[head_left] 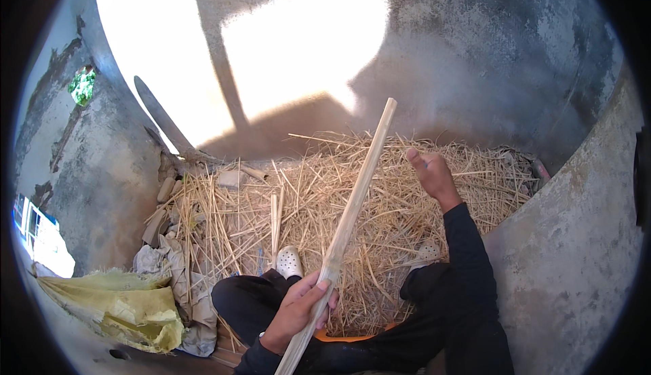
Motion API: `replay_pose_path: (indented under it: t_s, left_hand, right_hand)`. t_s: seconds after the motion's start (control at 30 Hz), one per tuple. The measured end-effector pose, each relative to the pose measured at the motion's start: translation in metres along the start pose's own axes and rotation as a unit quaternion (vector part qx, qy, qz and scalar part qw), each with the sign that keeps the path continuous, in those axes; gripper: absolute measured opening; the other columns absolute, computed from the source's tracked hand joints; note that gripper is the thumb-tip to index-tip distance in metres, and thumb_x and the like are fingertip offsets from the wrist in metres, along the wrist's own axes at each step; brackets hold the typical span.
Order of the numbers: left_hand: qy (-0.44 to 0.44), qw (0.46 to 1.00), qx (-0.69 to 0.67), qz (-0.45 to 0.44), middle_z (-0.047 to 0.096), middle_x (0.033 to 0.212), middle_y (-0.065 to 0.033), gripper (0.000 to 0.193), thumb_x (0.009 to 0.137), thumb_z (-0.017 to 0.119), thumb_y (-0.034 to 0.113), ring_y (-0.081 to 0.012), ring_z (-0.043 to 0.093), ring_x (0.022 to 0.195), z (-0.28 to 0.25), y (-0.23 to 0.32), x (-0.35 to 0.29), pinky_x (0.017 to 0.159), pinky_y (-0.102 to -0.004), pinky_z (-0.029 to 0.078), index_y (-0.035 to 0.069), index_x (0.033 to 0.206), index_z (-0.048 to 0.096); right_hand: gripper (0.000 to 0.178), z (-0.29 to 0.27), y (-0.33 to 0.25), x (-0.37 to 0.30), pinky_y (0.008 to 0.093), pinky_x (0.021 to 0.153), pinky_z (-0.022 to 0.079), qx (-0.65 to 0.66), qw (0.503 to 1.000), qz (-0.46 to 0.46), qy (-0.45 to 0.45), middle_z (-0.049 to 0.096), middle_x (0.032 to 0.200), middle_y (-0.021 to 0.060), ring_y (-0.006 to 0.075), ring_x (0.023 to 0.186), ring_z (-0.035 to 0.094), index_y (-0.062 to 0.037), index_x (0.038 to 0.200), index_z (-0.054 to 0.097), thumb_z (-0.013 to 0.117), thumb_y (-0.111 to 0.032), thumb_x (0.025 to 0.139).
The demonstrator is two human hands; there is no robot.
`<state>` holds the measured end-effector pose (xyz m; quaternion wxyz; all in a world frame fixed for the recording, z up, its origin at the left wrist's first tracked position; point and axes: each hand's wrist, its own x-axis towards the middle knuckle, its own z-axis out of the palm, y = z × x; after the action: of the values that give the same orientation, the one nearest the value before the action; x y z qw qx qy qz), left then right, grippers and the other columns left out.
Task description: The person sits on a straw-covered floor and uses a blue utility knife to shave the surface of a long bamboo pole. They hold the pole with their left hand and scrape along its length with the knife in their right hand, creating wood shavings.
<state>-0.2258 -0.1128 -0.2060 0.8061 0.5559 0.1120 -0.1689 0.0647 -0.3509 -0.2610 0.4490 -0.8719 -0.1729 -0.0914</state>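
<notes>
My left hand [298,312] is wrapped round the lower part of a long, pale split bamboo strip [357,202], which slants up and away to the right. The strip's lower end runs out of view at the bottom edge. To the right of the strip, and apart from it, my right hand [437,180] is raised with its fingers curled in. A tiny bluish spot shows at those fingers, too small to make out. Beneath both hands spreads a thick heap of straw-coloured shavings and thin strips [393,239].
A light perforated clog [289,262] is on my foot amid the shavings. Two short bamboo pieces [275,219] stand beyond it. A yellow sack [129,310] and a grey cloth [196,300] lie at the left. Concrete walls [488,63] enclose the spot, with a sloping one [576,239] at the right.
</notes>
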Motion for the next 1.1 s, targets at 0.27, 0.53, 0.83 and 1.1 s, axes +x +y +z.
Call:
replay_pose_path:
  t_s: [0.27, 0.53, 0.83, 1.1]
  left_hand:
    - [0.045, 0.999, 0.02, 0.012, 0.052, 0.079, -0.0069, 0.048, 0.102, 0.041, 0.026, -0.0071, 0.043, 0.047, 0.0, 0.007, -0.012, 0.043, -0.0181, 0.036, -0.001, 0.142, 0.035]
    - [0.077, 0.987, 0.133, 0.05, 0.047, 0.075, 0.0014, 0.053, 0.103, 0.044, 0.026, -0.0027, 0.042, 0.055, -0.003, 0.009, -0.026, 0.049, -0.0178, 0.037, 0.004, 0.149, 0.029]
    - [0.101, 0.966, 0.215, 0.103, 0.046, 0.077, 0.0044, 0.052, 0.101, 0.048, 0.019, -0.0018, 0.039, 0.063, -0.007, -0.016, -0.029, 0.055, -0.0173, 0.032, 0.004, 0.148, 0.032]
    - [0.103, 0.903, 0.4, 0.119, 0.058, 0.074, -0.0153, 0.053, 0.097, 0.053, 0.02, -0.0175, 0.058, 0.066, 0.001, -0.01, -0.037, 0.066, -0.0282, 0.047, 0.001, 0.143, 0.037]
  right_hand:
    - [0.074, 0.042, -0.084, -0.06, 0.04, 0.046, 0.045, -0.086, 0.987, -0.116, -0.075, 0.052, 0.046, 0.009, 0.0252, 0.043, 0.057, -0.0092, 0.053, 0.06, 0.049, -0.077, 0.08]
    - [0.073, 0.062, -0.101, -0.079, 0.0399, 0.044, 0.044, -0.08, 0.967, -0.221, -0.096, 0.052, 0.045, 0.0082, 0.0247, 0.041, 0.055, -0.0077, 0.058, 0.063, 0.051, -0.076, 0.08]
    - [0.075, 0.07, -0.097, -0.097, 0.0398, 0.042, 0.041, -0.053, 0.963, -0.233, -0.124, 0.047, 0.041, 0.0094, 0.0278, 0.038, 0.051, -0.0084, 0.051, 0.057, 0.043, -0.074, 0.085]
    - [0.076, 0.037, -0.044, -0.023, 0.0407, 0.044, 0.043, -0.132, 0.988, -0.016, -0.081, 0.052, 0.045, 0.0108, 0.0276, 0.043, 0.056, -0.0081, 0.057, 0.064, 0.045, -0.078, 0.081]
